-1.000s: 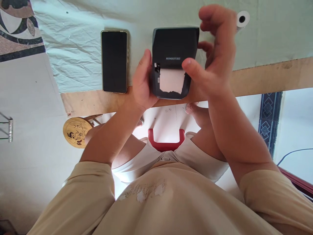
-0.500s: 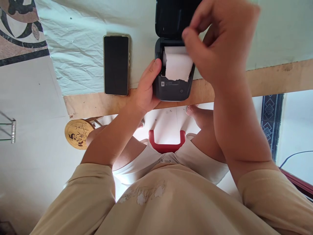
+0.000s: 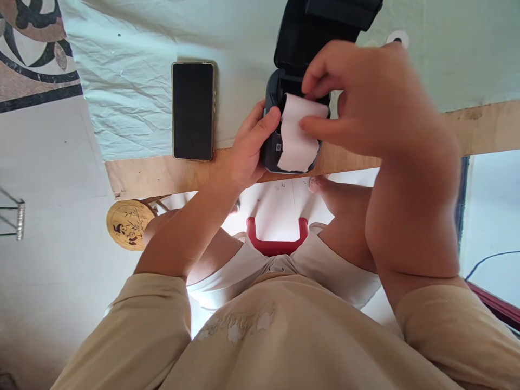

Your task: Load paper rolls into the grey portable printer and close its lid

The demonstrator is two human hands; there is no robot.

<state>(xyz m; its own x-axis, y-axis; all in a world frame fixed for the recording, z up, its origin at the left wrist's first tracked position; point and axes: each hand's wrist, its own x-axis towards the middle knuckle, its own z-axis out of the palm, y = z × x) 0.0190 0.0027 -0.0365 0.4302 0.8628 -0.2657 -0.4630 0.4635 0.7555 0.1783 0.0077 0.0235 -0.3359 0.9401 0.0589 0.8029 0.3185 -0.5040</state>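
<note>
A dark portable receipt printer [image 3: 273,91] with its lid [image 3: 311,40] swung up stands at the table's front edge. My left hand [image 3: 254,142] is wrapped round the printer's left side, thumb on the rim of the paper bay. In the bay sits a white paper roll [image 3: 304,116], its torn loose end draped over the printer's front. Over the bay, my right hand [image 3: 349,100] has its thumb on the paper and its index finger at the roll's far side, gripping the roll between them.
Left of the printer lies a black-screened phone [image 3: 193,111] on the pale green cloth [image 3: 134,81]. A small white ring-shaped item [image 3: 400,38] with a dark centre shows beyond my right hand. The bare wooden edge [image 3: 142,176] faces me. A round stool [image 3: 129,225] stands lower left.
My right hand has come down from beside the lid onto the paper roll. The printer has shifted slightly right and tilted. The loose paper now reaches farther over the printer's front.
</note>
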